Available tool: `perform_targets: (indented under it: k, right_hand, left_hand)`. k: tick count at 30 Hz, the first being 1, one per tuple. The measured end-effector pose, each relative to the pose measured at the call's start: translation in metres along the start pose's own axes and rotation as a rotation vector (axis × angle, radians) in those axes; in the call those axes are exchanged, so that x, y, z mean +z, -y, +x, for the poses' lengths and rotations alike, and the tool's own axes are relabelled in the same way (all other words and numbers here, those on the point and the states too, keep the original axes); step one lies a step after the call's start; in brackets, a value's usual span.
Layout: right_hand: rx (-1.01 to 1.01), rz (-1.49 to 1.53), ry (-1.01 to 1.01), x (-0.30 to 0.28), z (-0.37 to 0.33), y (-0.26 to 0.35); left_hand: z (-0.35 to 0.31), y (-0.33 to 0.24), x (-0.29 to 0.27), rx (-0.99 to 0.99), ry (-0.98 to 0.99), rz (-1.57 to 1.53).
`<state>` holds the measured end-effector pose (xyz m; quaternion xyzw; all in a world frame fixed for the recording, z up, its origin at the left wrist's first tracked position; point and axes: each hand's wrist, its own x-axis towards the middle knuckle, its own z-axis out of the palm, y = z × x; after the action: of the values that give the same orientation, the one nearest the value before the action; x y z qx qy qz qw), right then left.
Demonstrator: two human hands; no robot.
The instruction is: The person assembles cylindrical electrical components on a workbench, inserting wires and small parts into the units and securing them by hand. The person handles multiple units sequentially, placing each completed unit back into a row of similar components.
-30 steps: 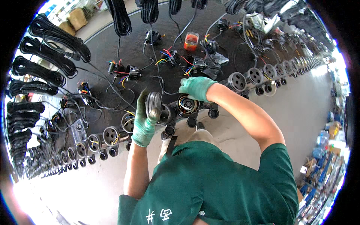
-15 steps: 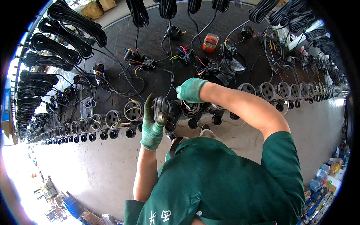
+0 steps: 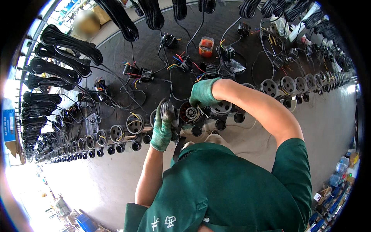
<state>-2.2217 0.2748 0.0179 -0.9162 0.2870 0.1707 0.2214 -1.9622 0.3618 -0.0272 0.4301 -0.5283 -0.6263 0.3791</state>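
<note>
My left hand (image 3: 161, 131), in a green glove with a darkened palm, grips a round grey metal cap (image 3: 168, 110) on its edge. To the right of that cap sits an open pump motor (image 3: 191, 113), its round core and windings showing inside a black housing. My right hand (image 3: 205, 92), gloved in green, is curled over the far right rim of this motor. Its fingertips point down and are partly hidden, so what they pinch is unclear. A thin pale wire (image 3: 204, 112) shows just below them.
A long row of round motor housings (image 3: 269, 88) lines the table's near edge. Wired black connector parts (image 3: 138, 72) and an orange-red tub (image 3: 206, 47) stand on the dark table (image 3: 116, 50). Coiled black cables (image 3: 71, 43) hang along the far side.
My right hand has come down onto the open motor's rim. The cap in my left hand has turned and moved slightly. The whole view has shifted a little.
</note>
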Motion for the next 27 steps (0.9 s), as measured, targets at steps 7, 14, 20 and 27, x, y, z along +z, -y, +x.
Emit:
perform_targets:
  k: [7, 14, 20, 27]
  right_hand:
    - [-0.044, -0.081, 0.14, -0.01, 0.011, -0.012]
    - [0.024, 0.426, -0.15, 0.021, -0.004, -0.034]
    - [0.05, 0.491, -0.276, 0.034, -0.005, -0.027]
    - [0.076, 0.434, -0.342, 0.037, -0.012, -0.016]
  left_hand:
    - [-0.007, 0.014, -0.002, -0.108, 0.006, -0.193]
    - [-0.015, 0.024, -0.009, -0.149, 0.045, 0.027]
    - [-0.011, 0.018, 0.005, -0.233, 0.053, -0.098]
    - [-0.005, 0.003, 0.022, -0.198, 0.111, -0.134]
